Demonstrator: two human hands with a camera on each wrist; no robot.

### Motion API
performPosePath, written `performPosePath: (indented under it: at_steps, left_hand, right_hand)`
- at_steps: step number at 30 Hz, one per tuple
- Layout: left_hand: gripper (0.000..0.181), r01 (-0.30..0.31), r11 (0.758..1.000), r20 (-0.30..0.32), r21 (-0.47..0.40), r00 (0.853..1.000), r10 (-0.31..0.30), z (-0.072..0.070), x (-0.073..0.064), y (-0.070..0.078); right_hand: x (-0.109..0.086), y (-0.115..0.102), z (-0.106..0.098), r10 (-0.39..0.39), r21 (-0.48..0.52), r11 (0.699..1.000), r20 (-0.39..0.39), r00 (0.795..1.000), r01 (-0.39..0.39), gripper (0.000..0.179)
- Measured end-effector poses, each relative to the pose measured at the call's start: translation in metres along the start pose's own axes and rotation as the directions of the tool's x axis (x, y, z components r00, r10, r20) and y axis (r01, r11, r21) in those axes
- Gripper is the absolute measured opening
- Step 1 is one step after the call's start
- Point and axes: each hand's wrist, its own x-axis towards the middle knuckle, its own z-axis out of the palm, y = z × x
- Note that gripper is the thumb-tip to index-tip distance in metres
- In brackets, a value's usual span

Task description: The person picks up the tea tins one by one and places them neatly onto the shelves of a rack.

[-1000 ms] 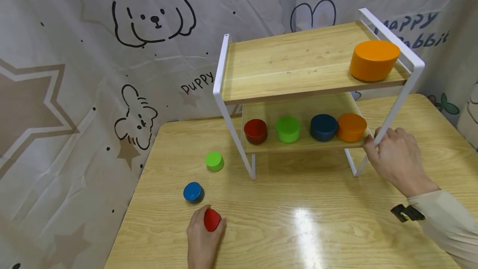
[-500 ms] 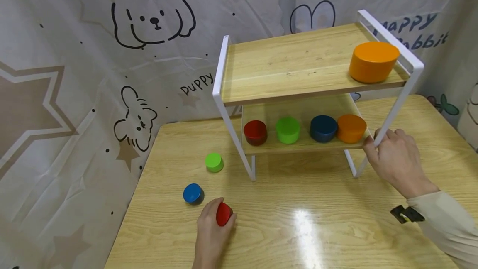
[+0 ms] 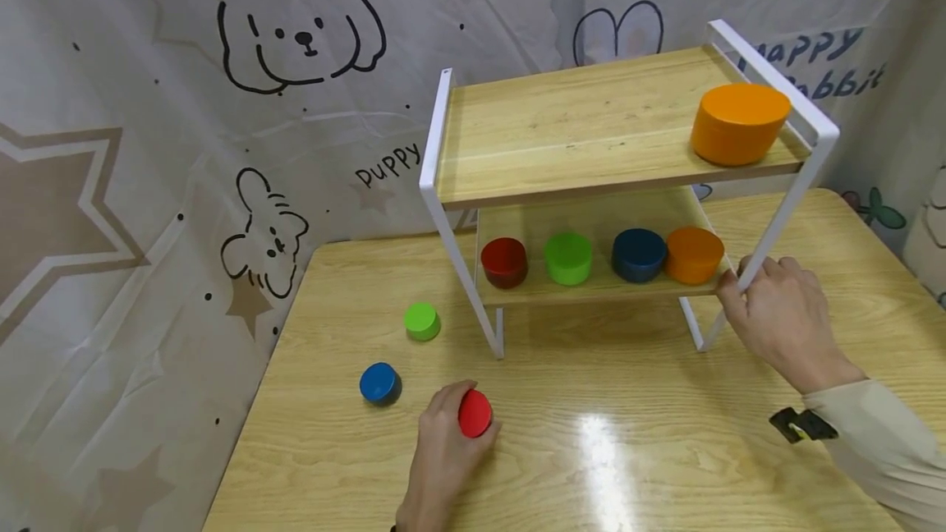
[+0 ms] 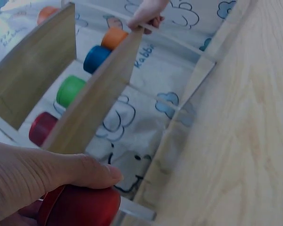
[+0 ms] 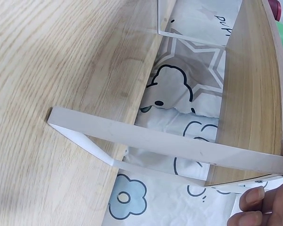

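Observation:
My left hand point(image 3: 447, 446) pinches a small red round tin point(image 3: 475, 414) between thumb and fingers, over the front of the table. In the left wrist view, the thumb lies along the top side of this red tin point(image 4: 82, 207). My right hand point(image 3: 787, 323) grips the front right leg of a two-tier shelf rack point(image 3: 576, 130) beside its lower board. Curled fingertips point(image 5: 252, 197) show by that white leg in the right wrist view. Left of the rack, a small blue tin point(image 3: 380, 383) and a small green tin point(image 3: 422, 322) stand on the table.
On the lower board stand a red tin point(image 3: 505, 262), a green tin point(image 3: 568, 258), a blue tin point(image 3: 639, 254) and an orange tin point(image 3: 695, 254). A larger orange tin point(image 3: 741, 124) sits at the upper board's right end. A printed curtain point(image 3: 355, 121) hangs behind the table point(image 3: 532, 466).
My left hand has moved right and slightly away from me, carrying the red tin past the blue one. My right hand has stayed on the rack's leg.

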Motion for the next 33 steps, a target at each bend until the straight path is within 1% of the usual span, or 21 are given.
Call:
performPosePath:
  at_steps: [5, 8, 12, 13, 17, 19, 22, 25, 28, 30, 33]
  left_hand:
    - [0.05, 0.036, 0.999, 0.01, -0.01, 0.999, -0.036, -0.006, 0.008, 0.009]
    - [0.045, 0.067, 0.998, 0.046, -0.018, 0.997, -0.066, -0.008, 0.009, 0.013]
    - [0.042, 0.085, 0.996, 0.1, -0.036, 0.992, -0.081, -0.012, 0.01, 0.018]
    - [0.041, 0.078, 0.996, 0.105, -0.038, 0.992, -0.074, -0.013, 0.01, 0.02]
    - [0.04, 0.01, 1.0, 0.09, -0.028, 0.996, -0.008, -0.017, 0.014, 0.028]
    - [0.037, -0.054, 0.998, 0.07, -0.03, 0.996, 0.056, -0.02, 0.017, 0.033]
    - [0.037, -0.142, 0.989, 0.053, -0.043, 0.988, 0.144, -0.024, 0.023, 0.043]
    - [0.037, -0.224, 0.972, 0.046, -0.066, 0.973, 0.227, -0.029, 0.032, 0.054]
    - [0.036, -0.28, 0.957, 0.049, -0.074, 0.958, 0.284, -0.034, 0.042, 0.065]
    - [0.039, -0.317, 0.946, 0.047, -0.069, 0.946, 0.321, -0.038, 0.049, 0.073]
    - [0.046, -0.381, 0.923, 0.037, -0.057, 0.923, 0.383, -0.045, 0.059, 0.086]
  right_hand:
    - [0.0, 0.0, 0.001, -0.013, 0.001, 1.0, -0.012, 1.0, 0.013, 0.039]
    - [0.0, 0.0, 0.001, -0.021, 0.0, 1.0, -0.011, 1.0, 0.021, 0.039]
    - [-0.002, 0.0, 0.002, -0.024, 0.0, 1.0, -0.009, 1.0, 0.024, 0.04]
    - [-0.002, 0.0, 0.003, -0.023, 0.001, 1.0, -0.009, 1.0, 0.023, 0.04]
    - [-0.002, 0.0, 0.002, -0.015, 0.006, 1.0, -0.005, 1.0, 0.015, 0.04]
    - [-0.002, 0.0, 0.002, -0.011, 0.009, 1.0, -0.003, 1.0, 0.011, 0.04]
    - [-0.001, 0.0, 0.002, -0.005, 0.011, 1.0, 0.001, 1.0, 0.005, 0.04]
    - [-0.001, 0.0, 0.002, 0.003, 0.013, 1.0, 0.004, 1.0, -0.003, 0.04]
    - [-0.001, 0.0, 0.002, 0.003, 0.015, 1.0, 0.003, 1.0, -0.003, 0.041]
    - [-0.001, 0.0, 0.002, -0.002, 0.015, 1.0, -0.003, 1.0, 0.002, 0.041]
    - [-0.001, 0.001, 0.002, -0.011, 0.015, 1.0, -0.012, 1.0, 0.011, 0.041]
